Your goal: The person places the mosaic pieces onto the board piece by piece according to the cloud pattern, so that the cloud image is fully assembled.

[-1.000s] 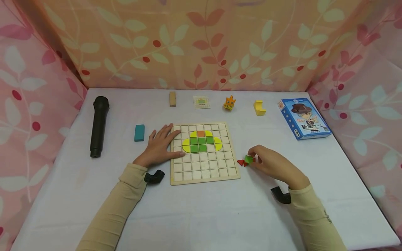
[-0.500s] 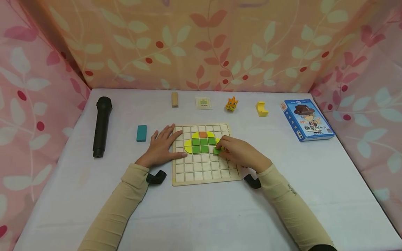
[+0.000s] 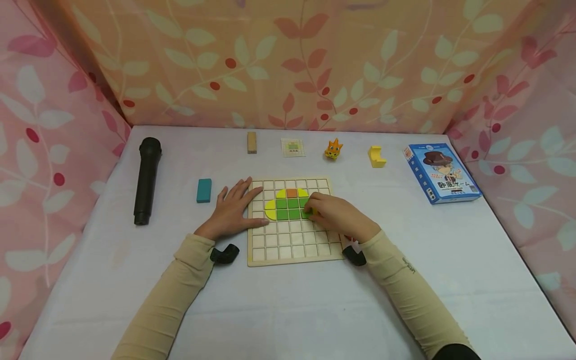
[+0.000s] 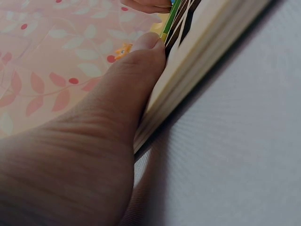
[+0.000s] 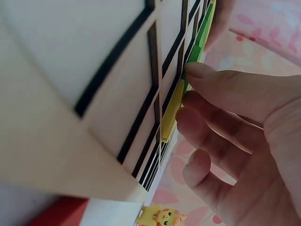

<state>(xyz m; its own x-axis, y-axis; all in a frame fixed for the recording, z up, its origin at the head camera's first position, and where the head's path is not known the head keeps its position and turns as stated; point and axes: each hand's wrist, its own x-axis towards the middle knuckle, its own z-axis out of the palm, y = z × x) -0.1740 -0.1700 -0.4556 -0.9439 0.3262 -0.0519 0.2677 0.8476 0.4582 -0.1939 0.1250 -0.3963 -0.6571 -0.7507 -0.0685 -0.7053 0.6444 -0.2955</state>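
Observation:
A wooden grid board (image 3: 294, 247) lies at the table's middle, with green, yellow and orange tiles (image 3: 288, 204) set in its upper cells. My left hand (image 3: 231, 209) rests flat on the board's left edge, its thumb (image 4: 127, 89) against the rim. My right hand (image 3: 335, 215) lies over the board's right part, and its fingertips (image 5: 200, 73) pinch a green tile (image 3: 307, 214) down at the right end of the tile pattern. The green tile (image 5: 200, 40) shows edge-on in the right wrist view.
A black microphone (image 3: 146, 180) lies at the left and a teal block (image 3: 204, 190) beside the left hand. Along the back stand a wooden block (image 3: 252, 142), a small card (image 3: 293, 147), an orange figure (image 3: 333, 149) and a yellow piece (image 3: 375, 156). A blue box (image 3: 442, 172) lies at the right.
My right hand carried the green tile from the table right of the board onto the board, up to the tile pattern. The left hand stayed still.

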